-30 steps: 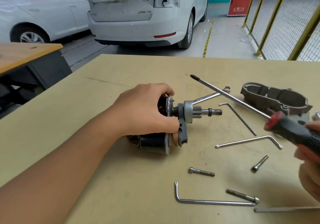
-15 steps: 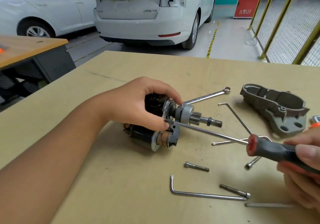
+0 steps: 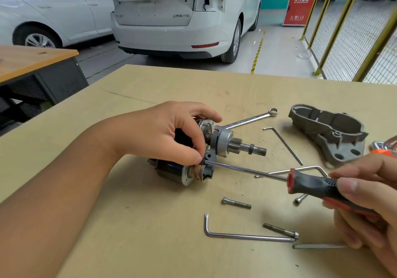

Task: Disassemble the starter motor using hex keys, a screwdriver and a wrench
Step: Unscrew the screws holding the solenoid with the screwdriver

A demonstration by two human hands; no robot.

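Compared with one second ago, the screwdriver [image 3: 279,177] no longer points up and away over the table [image 3: 150,88]; its shaft now lies nearly level and its tip meets the starter motor [image 3: 204,155] at the black fork piece between the two cylinders, just beside the left thumb. The motor sits slightly nearer and more tilted than in the earlier frame.

The left hand [image 3: 163,133] grasps the upper part of the motor, fingers curled over the end plate, thumb pressed near the screwdriver tip. The right hand [image 3: 365,196] grips the black-and-red handle, fingers wrapped round it.

The motor rests on the table at centre, pinion shaft pointing right.

Surroundings: a wrench [image 3: 253,119] lies behind the motor, partly hidden by it. The removed nose housing [image 3: 326,131] lies at the right rear. One hex key [image 3: 283,144] lies between motor and housing; a second [image 3: 300,169] passes under the screwdriver shaft; a third [image 3: 242,235] lies at the front. Loose bolts: one [image 3: 236,203] in front of the motor, one [image 3: 299,199] partly hidden below the handle, one [image 3: 279,230] touching the front hex key's end. An orange object at the right edge cannot be identified.
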